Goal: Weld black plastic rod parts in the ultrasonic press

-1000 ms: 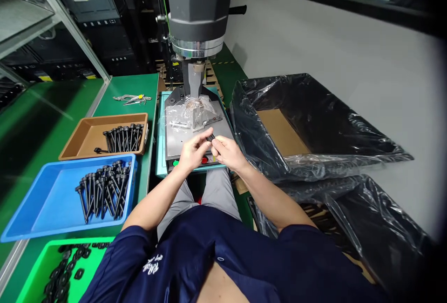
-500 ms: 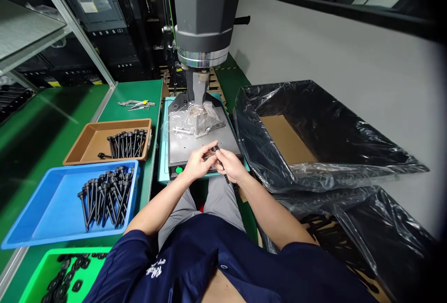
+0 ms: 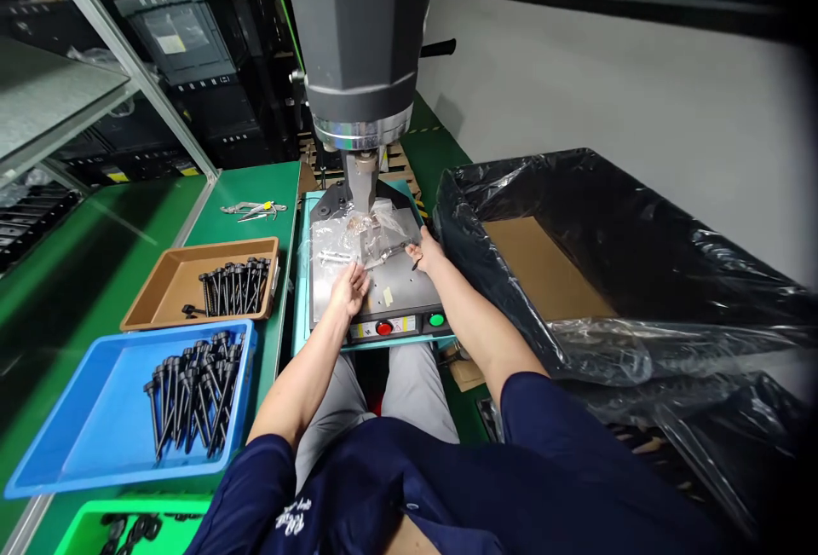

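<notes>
My left hand (image 3: 350, 286) lies on the grey machine plate (image 3: 400, 286), fingers stretched toward the crumpled clear plastic (image 3: 332, 235) over the fixture (image 3: 372, 237). My right hand (image 3: 426, 251) reaches to the right side of that fixture and pinches a thin black pin-like part (image 3: 415, 264). Above both hands hangs the large grey press head (image 3: 358, 35) with its narrow horn (image 3: 363, 182) over the fixture. Red (image 3: 383, 328) and green (image 3: 436, 320) buttons sit on the machine's front edge, near my lap.
On the green bench at left: a brown tray (image 3: 163, 282) and a blue tray (image 3: 95, 406), each with several black pins, a green tray (image 3: 95, 529) of small black parts, and tweezers (image 3: 252, 210). Cardboard boxes lined with black plastic (image 3: 575, 239) stand at right.
My hands were together at the machine's front edge, working a small black part. Now they have parted and moved forward to the fixture, the right one carrying the part. The view has tilted.
</notes>
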Available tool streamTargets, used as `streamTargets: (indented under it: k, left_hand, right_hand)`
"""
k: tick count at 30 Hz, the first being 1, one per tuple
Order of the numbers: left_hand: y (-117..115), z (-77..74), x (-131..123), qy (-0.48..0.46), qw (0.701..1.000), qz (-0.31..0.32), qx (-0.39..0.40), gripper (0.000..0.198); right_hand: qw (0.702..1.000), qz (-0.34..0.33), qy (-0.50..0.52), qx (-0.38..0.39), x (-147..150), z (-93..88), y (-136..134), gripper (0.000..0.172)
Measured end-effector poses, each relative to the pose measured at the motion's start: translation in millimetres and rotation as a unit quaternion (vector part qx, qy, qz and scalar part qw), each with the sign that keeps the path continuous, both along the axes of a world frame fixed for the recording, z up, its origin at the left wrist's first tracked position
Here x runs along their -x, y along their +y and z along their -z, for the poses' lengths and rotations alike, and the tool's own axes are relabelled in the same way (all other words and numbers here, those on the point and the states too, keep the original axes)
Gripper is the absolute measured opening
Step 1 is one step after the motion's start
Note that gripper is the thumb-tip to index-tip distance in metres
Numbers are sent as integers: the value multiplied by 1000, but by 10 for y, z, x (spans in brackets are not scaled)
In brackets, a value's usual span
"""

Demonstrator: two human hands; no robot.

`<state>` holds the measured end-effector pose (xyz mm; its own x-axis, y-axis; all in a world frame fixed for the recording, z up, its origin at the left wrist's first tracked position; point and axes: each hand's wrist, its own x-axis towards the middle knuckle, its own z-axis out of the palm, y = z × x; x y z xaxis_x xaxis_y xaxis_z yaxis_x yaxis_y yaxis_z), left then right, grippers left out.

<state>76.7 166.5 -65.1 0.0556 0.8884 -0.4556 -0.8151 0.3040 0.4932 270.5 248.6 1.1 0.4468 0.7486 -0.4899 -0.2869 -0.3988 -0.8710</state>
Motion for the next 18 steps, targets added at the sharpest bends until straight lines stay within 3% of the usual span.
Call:
streamTargets:
  k: [4,10,12,15,18]
  left_hand:
    - [0,-48,248,19,999,-10,-46,21]
    - [44,-124,701,124,989,41,-74,39]
    - [87,-139,829,172,981,38,-82,44]
    - [173,-159,1025,238,968,33,-77,46]
    - [272,-206,1208,287,956,8,-57,45]
  right_hand:
    - [999,47,-9,7,-24,103,219,33]
    - [996,58,-37,-63,-96,58,166,19]
    - [992,65,-48,-93,-134,-12,24,20]
    - [979,77,-88,-165,-246,-33,-419,25]
    - [938,70,-181,-288,-403,75,-980,23]
